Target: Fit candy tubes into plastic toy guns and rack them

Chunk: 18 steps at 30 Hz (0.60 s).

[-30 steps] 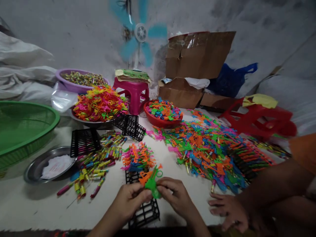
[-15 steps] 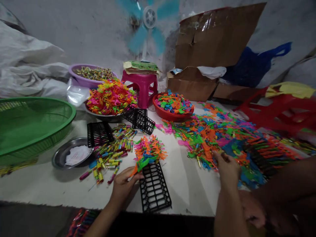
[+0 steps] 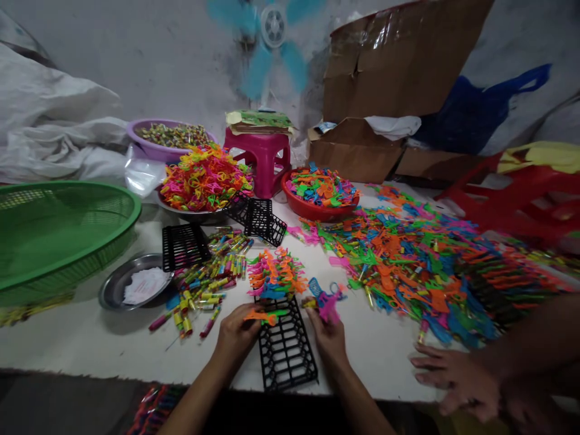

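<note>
In front of me lies a black plastic rack [image 3: 289,347] with rows of slots; its far end is packed with small orange, pink, green and blue plastic toy pieces [image 3: 275,272]. My left hand [image 3: 235,335], at the rack's left edge, pinches an orange and green plastic toy piece [image 3: 265,316]. On the other side, my right hand [image 3: 330,338] is closed on pink and blue plastic toy pieces [image 3: 330,302], with a yellow tube end showing by the fingers. The exact shape of the held pieces is too small to make out.
Loose wrapped tubes [image 3: 206,290] lie left of the rack, near a metal bowl [image 3: 109,296] and a green basket [image 3: 131,211]. Toy pieces pile [image 3: 399,260] at the right. Another person's hand [image 3: 462,374] rests on the table there. A red basin [image 3: 312,210] stands behind.
My right hand has come left from the pile to the rack, carrying pink and blue pieces. My left hand has shifted slightly right. The other person's hand now lies spread on the table.
</note>
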{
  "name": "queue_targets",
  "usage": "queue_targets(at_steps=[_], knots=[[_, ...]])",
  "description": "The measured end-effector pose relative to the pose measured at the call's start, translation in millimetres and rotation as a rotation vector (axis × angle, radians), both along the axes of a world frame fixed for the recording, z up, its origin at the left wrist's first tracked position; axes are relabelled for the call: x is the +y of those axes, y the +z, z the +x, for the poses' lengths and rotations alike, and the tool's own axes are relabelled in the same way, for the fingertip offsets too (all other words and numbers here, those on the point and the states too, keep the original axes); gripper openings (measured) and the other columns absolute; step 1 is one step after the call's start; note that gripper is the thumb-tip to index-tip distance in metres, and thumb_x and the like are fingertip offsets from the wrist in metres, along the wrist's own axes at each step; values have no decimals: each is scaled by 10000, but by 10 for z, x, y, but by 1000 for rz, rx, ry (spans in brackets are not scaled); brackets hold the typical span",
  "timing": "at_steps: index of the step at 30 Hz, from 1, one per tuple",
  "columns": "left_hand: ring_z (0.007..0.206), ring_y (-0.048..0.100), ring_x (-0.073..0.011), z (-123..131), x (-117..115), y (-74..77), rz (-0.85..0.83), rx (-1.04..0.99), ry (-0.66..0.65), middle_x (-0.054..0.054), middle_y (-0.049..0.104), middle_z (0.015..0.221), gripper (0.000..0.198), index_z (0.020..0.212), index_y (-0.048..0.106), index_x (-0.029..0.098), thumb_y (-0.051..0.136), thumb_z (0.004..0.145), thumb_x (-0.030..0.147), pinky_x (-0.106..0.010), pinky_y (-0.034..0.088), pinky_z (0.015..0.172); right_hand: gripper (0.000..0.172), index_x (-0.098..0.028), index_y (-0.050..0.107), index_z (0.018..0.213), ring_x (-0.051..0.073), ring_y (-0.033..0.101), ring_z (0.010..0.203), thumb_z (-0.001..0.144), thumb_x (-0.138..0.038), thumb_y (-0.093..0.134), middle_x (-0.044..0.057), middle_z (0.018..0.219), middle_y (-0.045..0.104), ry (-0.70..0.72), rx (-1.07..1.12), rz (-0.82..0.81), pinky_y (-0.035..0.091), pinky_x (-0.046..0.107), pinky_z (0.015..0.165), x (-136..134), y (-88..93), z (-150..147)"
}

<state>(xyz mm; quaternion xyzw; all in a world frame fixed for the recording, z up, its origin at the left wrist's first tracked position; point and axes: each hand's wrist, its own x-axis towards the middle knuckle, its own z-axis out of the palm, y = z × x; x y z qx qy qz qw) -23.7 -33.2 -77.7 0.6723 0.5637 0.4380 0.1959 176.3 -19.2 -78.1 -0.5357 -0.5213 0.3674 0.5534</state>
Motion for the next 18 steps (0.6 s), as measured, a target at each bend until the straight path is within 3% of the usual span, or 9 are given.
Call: queue_targets(at_steps=[3,7,12,18], knots=[[777,630,-156,9,-2,12,-14,-20,14,-39,689,846,158,808,662,192,531,752,262,-263,500,710,215,-165,644,864,212,622,828,744,-327,571,76,860,677,-47,-42,29,483,361,797,-61,73,97],[702,626,-147,37,4,-6,-23,4,96,-34,683,761,188,758,663,177,534,758,314,-243,493,659,187,-180,654,827,201,622,789,726,-320,583,58,821,676,139,-188,60,493,331,754,42,50,95],[628,616,-143,45,7,-54,-34,64,144,-34,668,692,198,760,640,167,514,772,319,-240,486,617,186,-179,630,792,176,599,745,745,-345,559,34,797,652,280,-186,52,489,292,677,277,-46,79],[714,623,-153,116,1,-47,6,102,97,-47,671,782,187,850,618,187,464,800,280,-255,488,668,173,-198,618,686,165,550,775,776,-314,527,33,775,607,458,-481,90,449,279,701,355,242,159]])
